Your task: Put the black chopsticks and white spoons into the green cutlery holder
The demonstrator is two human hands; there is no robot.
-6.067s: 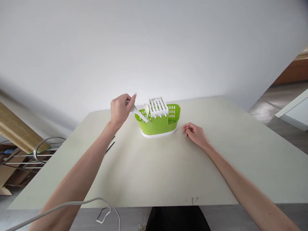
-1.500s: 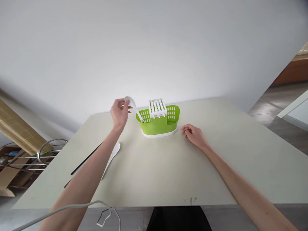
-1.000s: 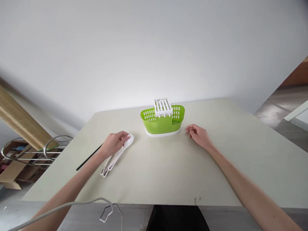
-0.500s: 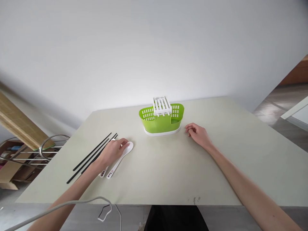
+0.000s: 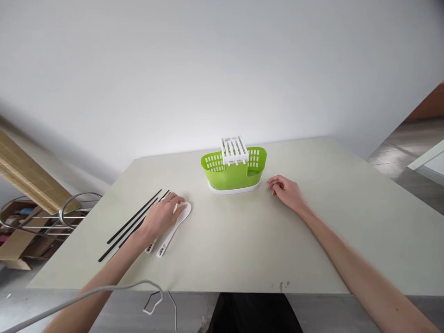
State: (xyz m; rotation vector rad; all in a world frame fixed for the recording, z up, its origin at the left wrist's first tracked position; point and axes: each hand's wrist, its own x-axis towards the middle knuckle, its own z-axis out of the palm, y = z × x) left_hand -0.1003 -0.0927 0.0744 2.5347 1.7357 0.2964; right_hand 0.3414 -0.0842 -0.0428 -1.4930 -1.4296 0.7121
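Observation:
On the left of the table, my left hand (image 5: 163,216) reaches over two white spoons, with thumb and fingers bent around the bowl of the right-hand white spoon (image 5: 176,227). That spoon lies flat, its printed handle pointing toward me. The other spoon (image 5: 150,247) is mostly hidden under the hand; its handle end shows. Several black chopsticks (image 5: 133,217) lie slanted beside and partly under this hand. My right hand (image 5: 285,191) rests on the table with its fingers curled in and nothing in them. Just left of it stands a green basket (image 5: 231,178) with a white slatted rack (image 5: 235,150) across its middle.
The pale table (image 5: 243,245) meets a white wall behind. A grey cable (image 5: 104,289) crosses over my left forearm near the front edge. Off the table's left side are a metal rack (image 5: 64,217), a bamboo-coloured board (image 5: 34,173) and a cardboard box (image 5: 17,245).
The right-hand spoon has turned slightly under my left hand, its handle end shifting a little right. My right hand and the basket stay in place; the view has shifted slightly.

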